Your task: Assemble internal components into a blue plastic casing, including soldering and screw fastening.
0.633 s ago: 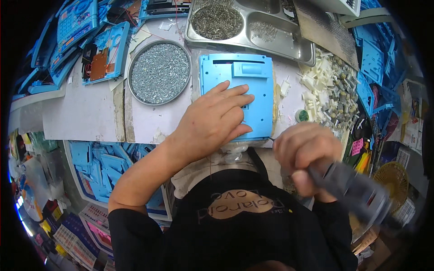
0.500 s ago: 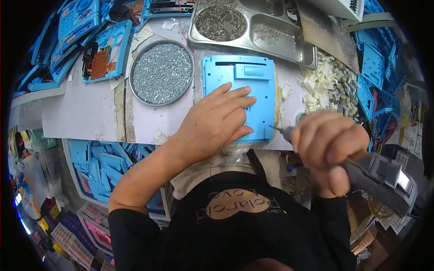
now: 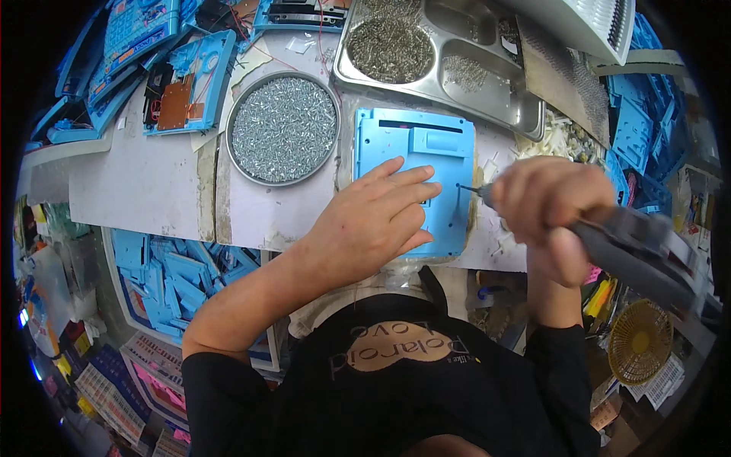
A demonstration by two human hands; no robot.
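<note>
A flat blue plastic casing (image 3: 445,209) lies on the white bench before me, with a slot along its far edge, a raised block and small screw holes. My left hand (image 3: 378,217) rests on it, fingers stretched out and spread over its left half. In my right hand (image 3: 552,206) is a dark grey electric screwdriver (image 3: 636,255), blurred by motion. Its thin bit reaches left to a screw hole near the casing's right side; whether a screw sits there I cannot tell.
A round dish of short silver screws (image 3: 283,129) stands left of the casing. Behind it lies a steel compartment tray (image 3: 525,107) of small metal parts. White plastic pieces (image 3: 560,137) are heaped to the right. A bin of blue parts (image 3: 179,282) stands below the bench's left side.
My right hand has carried the screwdriver away from me, its bit going from the casing's near right corner to a hole farther up. The view has shifted slightly; my left hand stays on the casing.
</note>
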